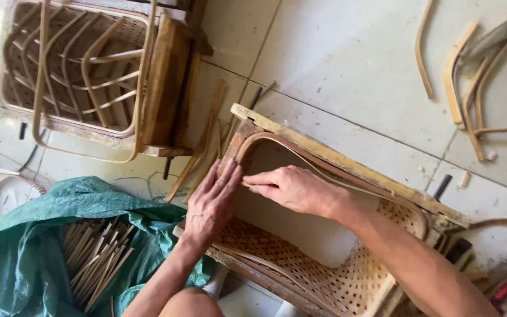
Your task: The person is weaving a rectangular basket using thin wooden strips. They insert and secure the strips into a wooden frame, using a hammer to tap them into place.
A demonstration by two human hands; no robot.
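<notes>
I see the wooden frame [347, 167] with woven cane panel [347, 276] lying on the tiled floor [347, 70]. My left hand [212, 202] presses flat on its curved end; my right hand [291, 188] pinches a cane strip [324, 167] there.

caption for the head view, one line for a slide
Both hands, left hand and right hand, press a cane strip into a wooden frame on the floor.
</notes>
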